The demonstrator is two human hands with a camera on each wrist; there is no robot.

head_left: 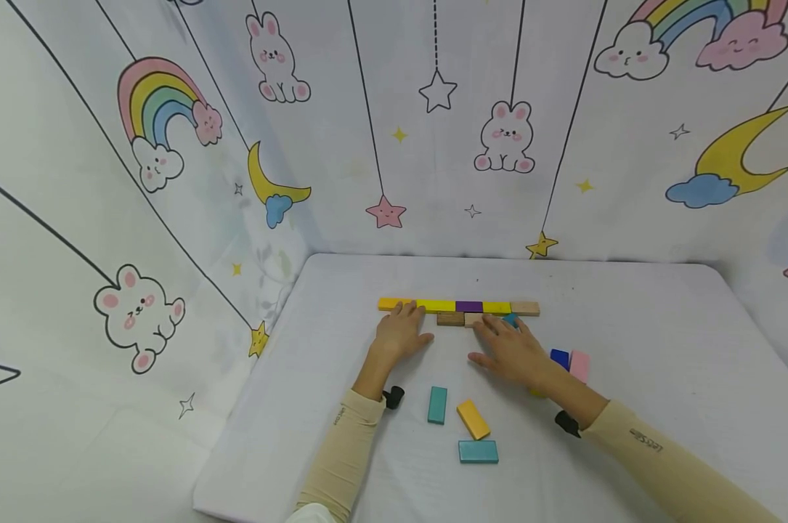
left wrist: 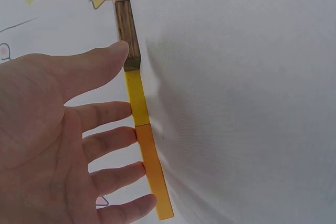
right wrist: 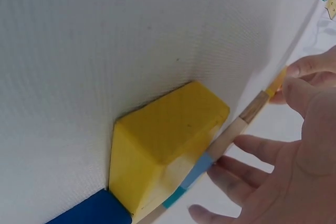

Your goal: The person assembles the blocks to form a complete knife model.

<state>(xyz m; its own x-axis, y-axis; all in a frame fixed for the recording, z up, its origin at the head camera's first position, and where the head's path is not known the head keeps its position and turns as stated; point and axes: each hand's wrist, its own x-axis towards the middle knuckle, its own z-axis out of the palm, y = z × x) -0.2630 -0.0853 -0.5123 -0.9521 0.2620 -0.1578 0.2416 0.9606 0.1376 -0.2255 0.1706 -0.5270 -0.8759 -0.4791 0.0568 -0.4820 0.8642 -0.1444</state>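
A long row of wooden blocks lies end to end: orange (head_left: 388, 303), yellow (head_left: 439, 306), purple (head_left: 469, 306), another yellow and plain wood (head_left: 527, 309). Against its near side is a shorter row with a brown block (head_left: 450, 318), a plain block (right wrist: 231, 135) and a light-blue block (right wrist: 198, 170). My left hand (head_left: 399, 335) rests its straight fingertips on the yellow and orange blocks, its thumb at the brown block in the left wrist view. My right hand (head_left: 514, 354), fingers loosely extended, touches the shorter row and partly hides it in the head view.
Two teal blocks (head_left: 437, 405) and an orange-yellow block (head_left: 473, 420) lie nearer on the white table (head_left: 341, 290). Beside the right forearm are a blue block (head_left: 560, 357), a pink block (head_left: 579, 365) and a yellow block (right wrist: 168, 129). A patterned cloth wall (head_left: 341, 145) rises behind.
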